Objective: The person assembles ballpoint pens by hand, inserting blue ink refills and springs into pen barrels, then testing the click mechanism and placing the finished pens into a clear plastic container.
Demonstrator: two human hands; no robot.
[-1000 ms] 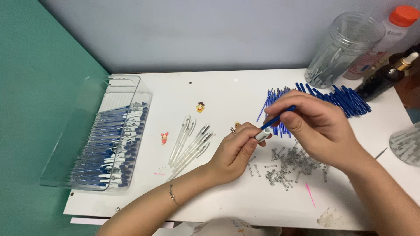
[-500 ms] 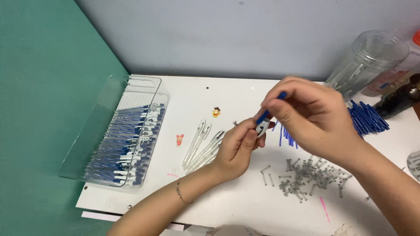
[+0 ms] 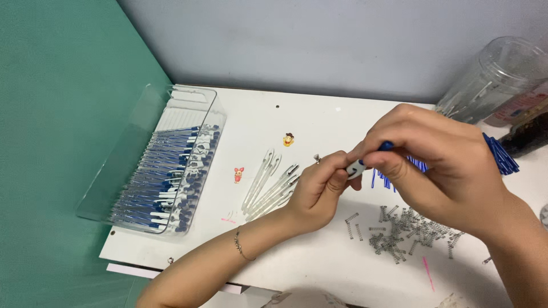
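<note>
Work in hand: the person is putting a pen (image 3: 365,161) together above the white table (image 3: 319,274).
Left hand (image 3: 319,188): fingers curled tight on the pen's white lower end.
Right hand (image 3: 439,165): pinched narrow around the blue upper part of the same pen, just above the left hand.
Where the pen is: held in the air between both hands, over the middle of the table.
Done: a clear tray (image 3: 165,171) at the left holds many finished blue pens in rows.
Left to do: several clear pen barrels (image 3: 271,185) lie just left of the hands, a heap of small springs (image 3: 408,234) lies below the right hand, and blue refills (image 3: 499,154) lie behind it; judging by these, plenty remains.
</note>
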